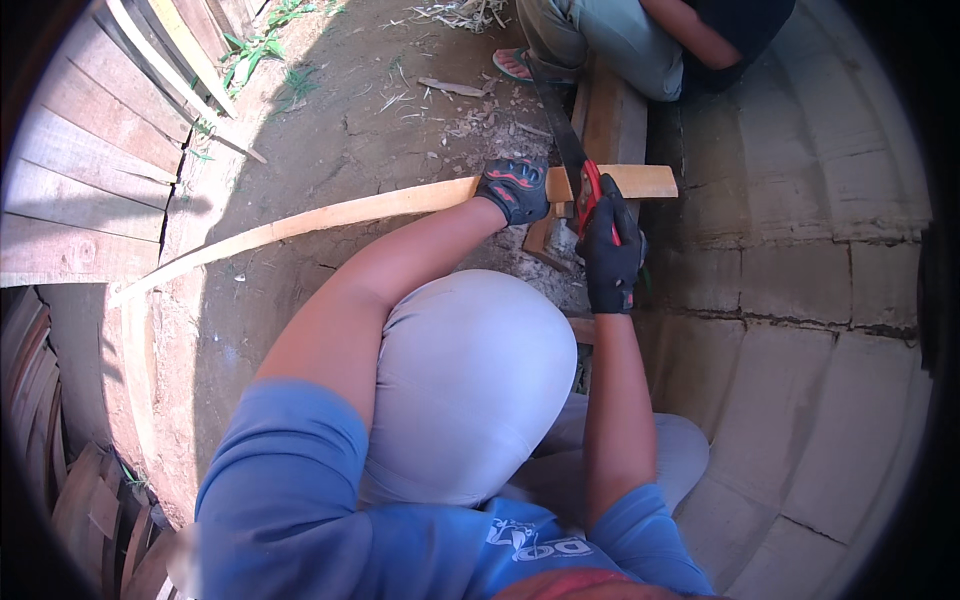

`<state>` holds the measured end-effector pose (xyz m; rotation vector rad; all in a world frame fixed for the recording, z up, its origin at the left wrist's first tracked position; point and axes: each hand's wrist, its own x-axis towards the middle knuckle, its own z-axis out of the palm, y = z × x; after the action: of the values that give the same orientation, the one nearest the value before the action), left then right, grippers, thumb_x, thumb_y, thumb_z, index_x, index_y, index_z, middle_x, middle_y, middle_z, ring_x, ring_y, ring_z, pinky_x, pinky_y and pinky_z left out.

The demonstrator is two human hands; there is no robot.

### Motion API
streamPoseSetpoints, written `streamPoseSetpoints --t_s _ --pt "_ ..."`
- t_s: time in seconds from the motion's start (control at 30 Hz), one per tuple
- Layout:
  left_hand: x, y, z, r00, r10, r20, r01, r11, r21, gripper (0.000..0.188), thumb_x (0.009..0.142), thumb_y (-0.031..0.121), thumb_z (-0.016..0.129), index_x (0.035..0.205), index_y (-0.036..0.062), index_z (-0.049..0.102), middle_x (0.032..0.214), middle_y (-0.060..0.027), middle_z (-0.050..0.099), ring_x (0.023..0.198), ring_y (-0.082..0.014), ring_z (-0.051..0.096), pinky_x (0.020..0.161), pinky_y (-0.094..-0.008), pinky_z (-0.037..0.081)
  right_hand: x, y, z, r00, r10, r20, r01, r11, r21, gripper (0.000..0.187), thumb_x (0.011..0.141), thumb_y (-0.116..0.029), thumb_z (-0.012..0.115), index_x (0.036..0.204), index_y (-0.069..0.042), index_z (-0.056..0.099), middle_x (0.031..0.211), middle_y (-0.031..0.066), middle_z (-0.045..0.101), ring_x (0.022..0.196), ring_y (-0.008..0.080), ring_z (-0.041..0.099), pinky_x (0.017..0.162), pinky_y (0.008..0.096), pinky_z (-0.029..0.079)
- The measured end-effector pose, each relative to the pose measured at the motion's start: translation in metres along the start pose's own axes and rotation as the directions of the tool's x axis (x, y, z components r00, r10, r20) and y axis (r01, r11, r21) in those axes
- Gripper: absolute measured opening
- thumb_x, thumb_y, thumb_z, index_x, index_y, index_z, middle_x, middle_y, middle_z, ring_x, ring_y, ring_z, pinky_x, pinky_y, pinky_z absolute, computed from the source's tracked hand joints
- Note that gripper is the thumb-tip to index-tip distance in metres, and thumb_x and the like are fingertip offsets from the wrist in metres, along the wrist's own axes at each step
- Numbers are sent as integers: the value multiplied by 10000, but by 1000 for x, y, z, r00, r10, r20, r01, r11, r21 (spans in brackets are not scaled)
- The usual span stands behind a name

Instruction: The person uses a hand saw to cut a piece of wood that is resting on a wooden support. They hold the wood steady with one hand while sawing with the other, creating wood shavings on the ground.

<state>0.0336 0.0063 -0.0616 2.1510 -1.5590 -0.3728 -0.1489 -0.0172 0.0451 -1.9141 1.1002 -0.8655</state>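
A long, pale wooden strip (340,215) runs from the left across to the right, its short end lying over a wooden beam (612,125). My left hand (515,190), in a black glove with red marks, is closed over the strip just left of the beam. My gloved right hand (613,250) grips the red handle of a handsaw (566,135). The dark blade points away from me and crosses the strip between my two hands. How deep its teeth sit in the wood cannot be made out.
Another person's sandalled foot (520,65) and bent leg (625,40) are at the beam's far end. Wood shavings (465,135) litter the dirt ground. A block wall (790,280) rises on the right. Wooden boards (90,190) stand at the left, with curved wood pieces (95,510) below them.
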Motion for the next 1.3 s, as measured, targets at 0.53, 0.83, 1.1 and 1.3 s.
streamPoseSetpoints --t_s 0.53,0.83,1.1,1.3 --pt "-5 4 -6 999 9 -37 -11 999 -39 383 842 321 688 1120 66 754 1116 -223 764 1049 -397 753 919 -505 597 -17 -2 -10 999 -21 34 24 997 -78 402 1114 -253 553 1442 -54 676 1344 129 745 1218 210 696 1031 344 522" --pt "-3 3 -6 1000 9 -5 -9 1000 -18 440 843 388 732 1149 72 717 1127 -219 751 1044 -405 745 918 -514 588 -46 -16 -32 999 32 16 -31 997 -73 410 1095 -224 550 1448 -59 677 1319 97 748 1051 134 691 880 299 556" --pt "-4 0 -4 999 33 -41 -35 998 -43 429 840 391 733 1118 65 726 1116 -224 748 1040 -401 745 910 -516 589 -70 -10 -59 994 -57 95 76 975 -208 414 1090 -195 538 1463 -63 661 1284 130 756 997 147 720 822 307 575" --pt "-3 -1 0 998 40 -54 -40 999 4 444 845 385 730 1154 68 706 1119 -219 748 1036 -397 745 912 -518 587 -104 -15 -92 980 -181 87 199 942 -272 413 1085 -193 547 1459 -58 659 1179 131 772 873 144 712 801 334 575"
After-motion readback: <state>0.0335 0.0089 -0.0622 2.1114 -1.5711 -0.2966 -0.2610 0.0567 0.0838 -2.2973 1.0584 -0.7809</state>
